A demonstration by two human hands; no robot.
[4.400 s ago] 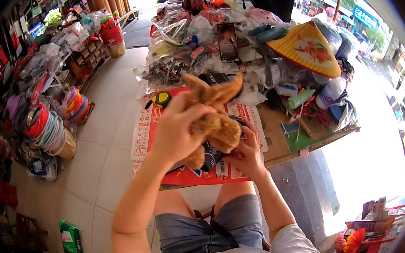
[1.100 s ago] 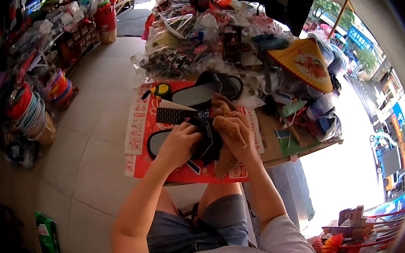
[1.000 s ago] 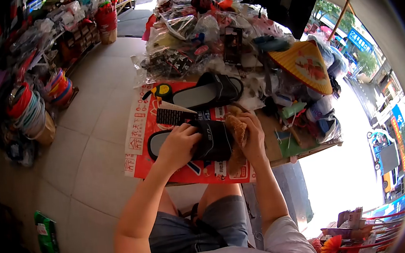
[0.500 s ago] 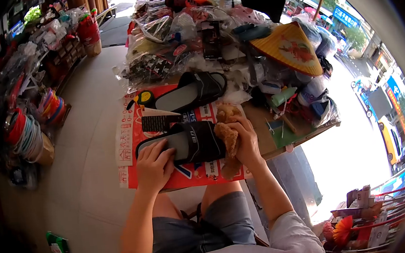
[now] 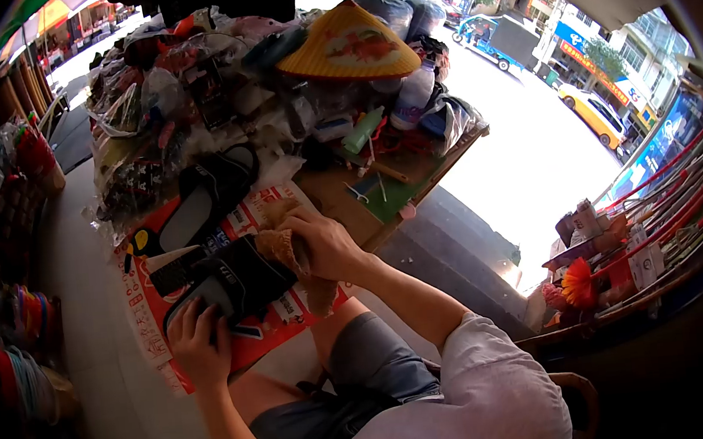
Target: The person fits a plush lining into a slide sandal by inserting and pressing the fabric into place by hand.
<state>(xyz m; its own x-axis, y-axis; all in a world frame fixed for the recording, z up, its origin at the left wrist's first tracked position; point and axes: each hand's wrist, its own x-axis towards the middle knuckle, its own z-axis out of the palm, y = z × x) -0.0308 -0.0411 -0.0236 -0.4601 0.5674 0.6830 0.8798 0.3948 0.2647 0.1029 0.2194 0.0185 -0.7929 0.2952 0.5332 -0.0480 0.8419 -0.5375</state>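
Observation:
In front of me lies a black slipper (image 5: 252, 277) with a grey insole, on a red and white printed sheet (image 5: 145, 321). My left hand (image 5: 201, 343) grips its heel end, fingers over the insole. My right hand (image 5: 324, 243) is closed on a brown fluffy cloth (image 5: 277, 249) against the toe end of the slipper. Its mate, a second black slipper (image 5: 199, 201), rests farther back on the sheet. Between the two is a dark, ridged block (image 5: 174, 273); a yellow and black tape measure (image 5: 143, 240) sits at the left.
Plastic-wrapped goods (image 5: 181, 92) are heaped at the back of the table, beside a yellow conical hat (image 5: 353, 45). A green bottle (image 5: 363, 131) and a green board (image 5: 393, 197) lie to the right. A goods rack (image 5: 631, 258) stands far right, near the street.
The view has turned to the right, so the table now appears farther left and tilted. Both hands keep their hold on the slipper and the cloth.

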